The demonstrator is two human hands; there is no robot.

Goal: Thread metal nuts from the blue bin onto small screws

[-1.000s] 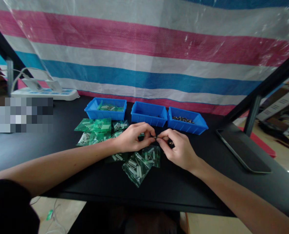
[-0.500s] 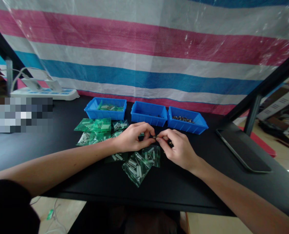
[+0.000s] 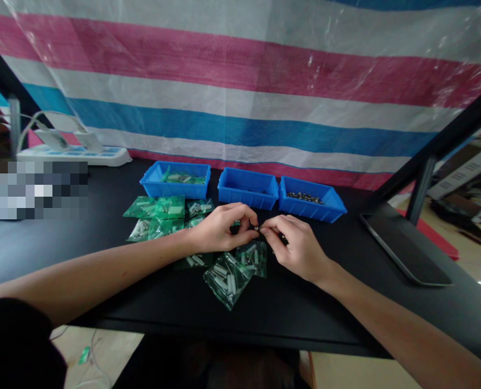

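Note:
My left hand (image 3: 230, 227) and my right hand (image 3: 295, 246) meet fingertip to fingertip above the black table. Pinched between both is a small metal piece (image 3: 257, 228), too small to name exactly. Small brass-coloured bits (image 3: 283, 237) show by the curled fingers of my right hand. Just below the hands lies a green-tinted plastic bag (image 3: 227, 280) of white plugs and screws, overlapping another such bag (image 3: 252, 259). More of these bags (image 3: 159, 216) lie to the left, partly hidden by my left hand and forearm.
Behind the hands stand three blue bins: the left bin (image 3: 175, 189) with green bags, the middle bin (image 3: 246, 197) with a few dark bits, the right bin (image 3: 313, 208) with many metal pieces. A phone (image 3: 405, 248) lies right; a power strip (image 3: 111, 156) sits back left.

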